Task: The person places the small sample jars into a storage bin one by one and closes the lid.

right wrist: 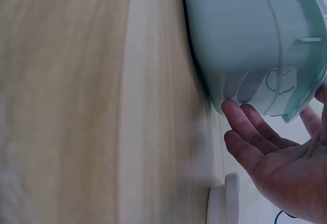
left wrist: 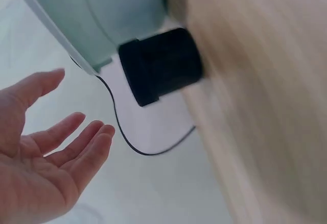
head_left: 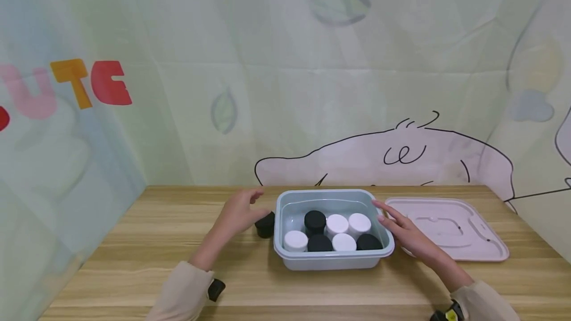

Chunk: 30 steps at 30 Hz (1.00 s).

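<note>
Backed by printed cloth (head_left: 187, 53), works at a table (head_left: 134, 261). From the head, holds the left hand (head_left: 238, 212) near a jar (head_left: 265, 227) beside the tub (head_left: 330, 263) (touching or not, cannot tell) and rests the right hand (head_left: 408, 234) on the rim (head_left: 330, 255). Left wrist: spreads that hand, apart from the jar. Right wrist: touches the tub's side, uncurled. Could topple the jar by brushing it, or slide the tub by pressing.

front jars (head_left: 344, 243): bases hidden by tub (head_left: 330, 263) | left wrist view: tub cut off, tabletop (left wrist: 265, 106) blurred

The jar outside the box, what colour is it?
The jar is black, seen best in the left wrist view.
</note>
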Each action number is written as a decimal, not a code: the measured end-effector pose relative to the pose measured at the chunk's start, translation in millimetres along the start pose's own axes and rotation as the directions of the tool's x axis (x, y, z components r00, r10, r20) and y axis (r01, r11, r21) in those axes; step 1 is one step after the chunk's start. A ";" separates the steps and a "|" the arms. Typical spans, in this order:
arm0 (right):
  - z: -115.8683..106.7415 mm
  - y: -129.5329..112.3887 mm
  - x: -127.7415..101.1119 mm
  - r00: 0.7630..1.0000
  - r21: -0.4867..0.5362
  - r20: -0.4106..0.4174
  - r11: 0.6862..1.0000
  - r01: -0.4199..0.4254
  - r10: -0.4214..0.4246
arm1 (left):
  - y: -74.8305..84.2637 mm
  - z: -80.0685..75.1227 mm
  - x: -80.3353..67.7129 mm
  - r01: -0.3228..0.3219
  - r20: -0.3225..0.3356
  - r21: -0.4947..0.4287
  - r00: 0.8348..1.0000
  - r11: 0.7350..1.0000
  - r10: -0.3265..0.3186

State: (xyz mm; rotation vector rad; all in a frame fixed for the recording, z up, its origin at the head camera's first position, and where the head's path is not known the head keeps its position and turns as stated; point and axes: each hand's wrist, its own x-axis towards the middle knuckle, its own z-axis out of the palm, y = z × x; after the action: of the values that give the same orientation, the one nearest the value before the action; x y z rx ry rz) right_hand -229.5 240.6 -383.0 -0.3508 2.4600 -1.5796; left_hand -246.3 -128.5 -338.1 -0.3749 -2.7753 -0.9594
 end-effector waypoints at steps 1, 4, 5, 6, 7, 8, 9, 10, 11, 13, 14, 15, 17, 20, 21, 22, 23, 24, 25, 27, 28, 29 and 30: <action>0.0 -0.1 -0.1 1.000 -0.002 -0.002 1.000 0.000 0.000 | -3.0 0.0 -0.8 0.007 0.014 0.005 1.000 1.000 -0.007; -0.1 0.0 -0.2 1.000 0.002 -0.009 1.000 -0.002 0.002 | -10.3 1.1 -2.7 0.019 0.053 0.025 0.998 0.999 -0.021; -0.2 -0.2 -0.4 1.000 0.006 -0.009 1.000 -0.001 0.001 | -12.1 2.0 -2.9 0.024 0.066 0.026 0.997 0.999 -0.026; -0.3 -0.4 -0.4 1.000 0.009 -0.010 1.000 -0.001 0.001 | -13.8 3.0 -3.3 0.028 0.077 0.024 0.997 0.999 -0.030; -0.3 -0.3 -0.4 1.000 0.009 -0.011 1.000 -0.002 0.002 | -14.8 4.0 -3.6 0.028 0.087 0.022 0.996 0.999 -0.030; -0.1 -0.2 -0.6 1.000 0.011 -0.010 1.000 -0.001 0.002 | -15.5 5.0 -3.9 0.031 0.097 0.017 0.995 0.999 -0.033; -0.1 -0.2 -0.6 1.000 0.010 -0.008 1.000 0.001 -0.001 | -16.3 6.2 -4.1 0.034 0.106 0.010 0.994 0.999 -0.035; 0.0 -0.4 -0.6 1.000 0.008 -0.005 1.000 0.002 -0.002 | -17.1 7.5 -4.2 0.035 0.113 0.007 0.993 0.999 -0.036; 0.1 -0.4 -0.6 1.000 0.008 -0.004 1.000 0.000 0.000 | -17.7 8.7 -4.2 0.034 0.120 0.006 0.992 0.999 -0.035; 0.2 -0.2 -0.3 1.000 0.005 -0.005 1.000 -0.004 0.004 | -18.7 10.8 -4.4 0.033 0.129 0.004 0.991 0.999 -0.033; 0.5 -0.2 -0.3 1.000 0.005 -0.006 1.000 -0.009 0.009 | -19.1 11.7 -4.5 0.032 0.130 0.002 0.991 0.999 -0.032; 0.6 -0.2 -0.2 1.000 0.005 -0.009 1.000 -0.014 0.014 | -19.9 12.6 -4.4 0.030 0.129 0.001 0.991 1.000 -0.030; 1.0 0.2 -0.2 1.000 0.008 -0.012 1.000 -0.021 0.021 | -21.2 14.1 -4.4 0.033 0.125 -0.009 0.992 0.999 -0.032; 1.7 0.5 -0.2 1.000 0.007 -0.017 1.000 -0.026 0.026 | -22.2 15.2 -4.6 0.040 0.125 -0.021 0.991 0.999 -0.037; 1.8 0.5 -0.2 1.000 0.007 -0.016 1.000 -0.025 0.025 | -22.6 15.5 -4.6 0.044 0.127 -0.023 0.991 0.999 -0.041; 1.8 0.6 -0.1 1.000 0.006 -0.015 1.000 -0.024 0.024 | -22.6 15.7 -4.6 0.048 0.128 -0.025 0.991 0.999 -0.044; 1.7 0.7 0.0 1.000 0.005 -0.015 1.000 -0.024 0.024 | -22.7 15.9 -4.5 0.050 0.131 -0.023 0.990 0.999 -0.046; 1.6 0.8 0.2 1.000 0.004 -0.014 1.000 -0.024 0.024 | -22.5 16.0 -4.4 0.052 0.132 -0.021 0.990 0.998 -0.049; 1.6 0.7 0.2 1.000 0.005 -0.015 1.000 -0.025 0.025 | -22.4 16.2 -4.4 0.056 0.132 -0.019 0.990 0.998 -0.053; 1.5 0.7 0.1 1.000 0.004 -0.016 1.000 -0.026 0.027 | -22.3 16.8 -4.0 0.059 0.130 -0.017 0.990 0.998 -0.056; 1.4 0.8 0.2 1.000 0.005 -0.015 1.000 -0.027 0.027 | -22.3 17.1 -3.8 0.059 0.129 -0.016 0.990 0.998 -0.056; 1.5 0.7 0.1 0.999 0.006 -0.016 1.000 -0.028 0.028 | -22.4 17.4 -3.7 0.057 0.125 -0.012 0.991 0.998 -0.055; 1.3 0.7 0.0 1.000 0.005 -0.011 1.000 -0.024 0.024 | -22.4 17.4 -3.6 0.056 0.120 -0.011 0.991 0.998 -0.054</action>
State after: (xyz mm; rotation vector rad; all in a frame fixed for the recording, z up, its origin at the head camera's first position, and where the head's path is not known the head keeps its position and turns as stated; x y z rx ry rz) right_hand -229.1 239.8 -384.2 -0.3124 2.4587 -1.5816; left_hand -251.0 -135.4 -365.5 -0.3712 -2.9022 -1.0014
